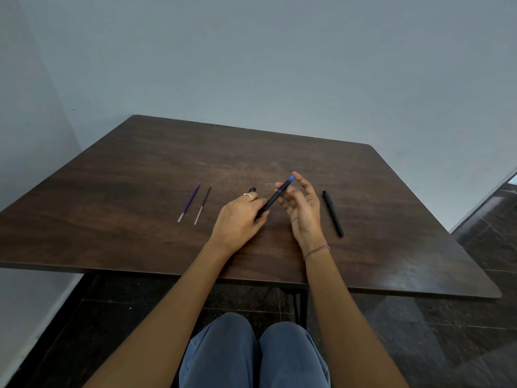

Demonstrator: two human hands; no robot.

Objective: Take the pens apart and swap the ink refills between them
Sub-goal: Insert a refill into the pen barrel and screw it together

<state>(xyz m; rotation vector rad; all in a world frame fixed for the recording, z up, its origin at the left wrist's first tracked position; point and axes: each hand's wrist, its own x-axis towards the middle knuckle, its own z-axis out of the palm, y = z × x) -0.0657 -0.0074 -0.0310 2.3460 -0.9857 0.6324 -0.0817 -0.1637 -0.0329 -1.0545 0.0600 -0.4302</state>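
Hands meet over the middle of a dark wood table (145, 163), seen from the head view.

Left hand (237, 219): fingers curled round the near end of a black pen (275, 196), clamped on it. A gold ring (249, 195) sits on one finger. The pen slants up and to the right, clear of the table, with its blue tip at the far end.

Right hand (303, 208): palm turned toward the left, fingers apart and relaxed. The far half of the pen crosses in front of the fingertips, and the thumb tip stands just beside the blue tip. Whether these fingers actually pinch the pen I cannot tell; no firm grip shows. A thin bracelet (316, 251) circles the wrist.

Left of the hands, two loose refills lie flat on the table, side by side and nearly parallel, not touching: a blue refill (188, 203) on the left and a black refill (202, 205) just to its right. Both have their points at the far end and their clear ends near.

Right of the right hand, a second black pen (333, 214) lies flat on the table, apart from the hand.

Just beyond the left hand's knuckles a small black part (252, 189) shows, mostly hidden; what it is I cannot tell.

Knees in blue trousers (251, 354) show under the near table edge.
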